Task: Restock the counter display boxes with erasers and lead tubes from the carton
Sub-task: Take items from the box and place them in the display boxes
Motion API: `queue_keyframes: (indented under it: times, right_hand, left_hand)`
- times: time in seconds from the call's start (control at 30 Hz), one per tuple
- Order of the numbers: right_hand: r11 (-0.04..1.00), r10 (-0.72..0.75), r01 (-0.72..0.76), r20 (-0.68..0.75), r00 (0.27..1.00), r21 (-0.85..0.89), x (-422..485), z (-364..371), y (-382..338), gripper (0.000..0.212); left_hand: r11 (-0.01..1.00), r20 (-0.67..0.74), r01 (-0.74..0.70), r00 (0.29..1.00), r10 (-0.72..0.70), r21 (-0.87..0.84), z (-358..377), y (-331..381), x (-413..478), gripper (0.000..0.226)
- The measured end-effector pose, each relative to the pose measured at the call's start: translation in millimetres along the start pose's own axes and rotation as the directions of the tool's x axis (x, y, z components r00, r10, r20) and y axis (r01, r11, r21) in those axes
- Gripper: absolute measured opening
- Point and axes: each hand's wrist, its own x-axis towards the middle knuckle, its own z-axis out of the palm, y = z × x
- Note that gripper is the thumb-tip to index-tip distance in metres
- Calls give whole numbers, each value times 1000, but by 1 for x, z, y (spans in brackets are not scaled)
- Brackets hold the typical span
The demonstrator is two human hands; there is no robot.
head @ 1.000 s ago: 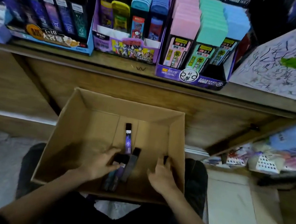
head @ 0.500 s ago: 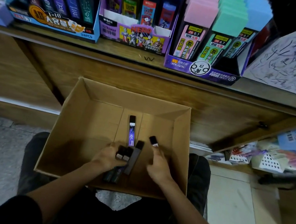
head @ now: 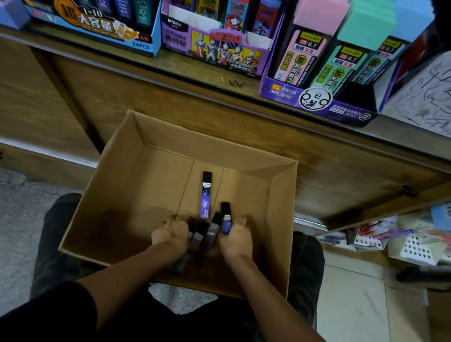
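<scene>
- My left hand (head: 171, 233) is curled round a small bundle of lead tubes (head: 197, 235), low inside the carton (head: 116, 183).
- My right hand (head: 237, 239), which lay flat on the carton floor a second ago, now pinches one blue-labelled tube (head: 226, 219), lifted just beside the bundle.
- One loose tube (head: 205, 194) lies on the carton floor ahead.
- I judge the gathering nearly done; the blue display box (head: 93, 27) on the counter (head: 174, 74) comes next.

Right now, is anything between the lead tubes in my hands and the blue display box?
Nothing loose. The left hand and right hand sit low in the carton, so the lead tubes must clear its far wall and the counter edge to reach the blue display box.
</scene>
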Motion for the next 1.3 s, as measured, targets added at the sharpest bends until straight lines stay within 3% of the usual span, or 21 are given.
queue_keyframes:
  times: [0.1, 0.2, 0.33, 0.43, 0.5, 0.63, 0.73, 0.93, 1.07, 1.17, 1.3]
  right_hand:
    - [1000, -19, 19, 26, 999, -18, 2, 1, 2, 15]
    - [999, 11, -12, 23, 1000, 39, 3, 4, 6, 24]
    - [992, 35, -36, 15, 999, 119, 3, 3, 10, 26]
    - [977, 23, -27, 20, 1000, 210, 4, -7, 12, 12]
    - [953, -6, -6, 37, 999, 303, 3, -17, 11, 19]
    - [862, -121, 74, 62, 991, 502, -9, -44, -12, 29]
    - [757, -271, 163, 77, 959, 633, -21, -69, -42, 28]
    - [674, -493, 335, 64, 868, 658, -42, -113, -122, 38]
    - [605, -622, 456, 29, 783, 653, -51, -126, -184, 52]
    - [538, -689, 506, 6, 725, 674, -53, -133, -230, 37]
    - [403, -692, 510, -112, 713, 760, -54, -140, -287, 16]
  left_hand:
    - [998, 8, 13, 1000, -13, -60, -1, -3, 2, 69]
    - [989, 8, 24, 1000, -23, -144, 3, -3, 0, 75]
    - [966, 19, -123, 991, 131, -229, 9, -6, 2, 52]
    - [942, 34, -178, 980, 195, -285, 2, -12, 7, 37]
    - [912, -9, -228, 971, 239, -340, -9, -15, 7, 25]
    - [810, -136, -350, 936, 325, -470, -49, -20, -6, 20]
    - [672, -238, -445, 893, 381, -592, -90, -26, -26, 18]
    - [397, -429, -542, 836, 342, -741, -173, -50, -66, 33]
    - [295, -564, -625, 780, 271, -723, -218, -72, -69, 22]
    - [315, -700, -711, 694, 170, -629, -253, -88, -64, 16]
    - [333, -815, -804, 561, 147, -494, -306, -111, -62, 15]
